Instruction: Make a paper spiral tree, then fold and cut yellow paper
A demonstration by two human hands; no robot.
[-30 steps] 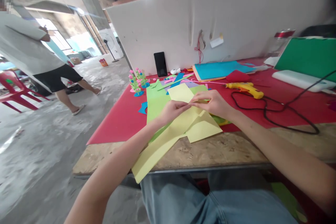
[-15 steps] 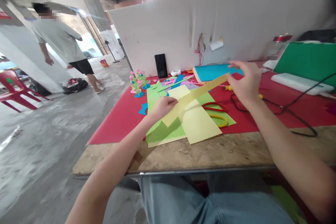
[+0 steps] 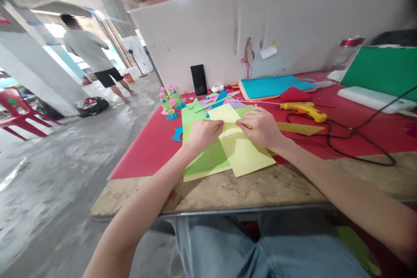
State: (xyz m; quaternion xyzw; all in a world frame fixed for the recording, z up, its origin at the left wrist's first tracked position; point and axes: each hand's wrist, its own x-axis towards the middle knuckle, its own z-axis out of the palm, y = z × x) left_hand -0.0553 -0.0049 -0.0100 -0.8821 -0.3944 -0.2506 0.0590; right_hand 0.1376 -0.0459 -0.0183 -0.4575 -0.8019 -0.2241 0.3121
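Observation:
My left hand (image 3: 206, 134) is closed in a pinch on one end of a yellow paper strip (image 3: 301, 129). Close beside it, my right hand (image 3: 262, 127) pinches the same strip, whose long end sticks out to the right past the wrist. Under both hands lies a pale yellow paper sheet (image 3: 250, 156), on top of green paper (image 3: 213, 160). Red and yellow loop-shaped handles, seen earlier beside the sheet, are now mostly hidden by my right hand and forearm. A yellow glue gun (image 3: 304, 108) rests on the red table cover, beyond the strip.
Small paper flower models (image 3: 167, 106) stand at the back left. A black phone (image 3: 198, 80) leans on the white partition (image 3: 276, 21). Blue sheets (image 3: 270, 87) lie behind my hands. A black cable (image 3: 361, 132) loops at right. A person (image 3: 89, 52) stands in the background.
My right hand has come down and left along the strip, close to my left hand. The strip's right end has dropped low over the table. The background person has moved right.

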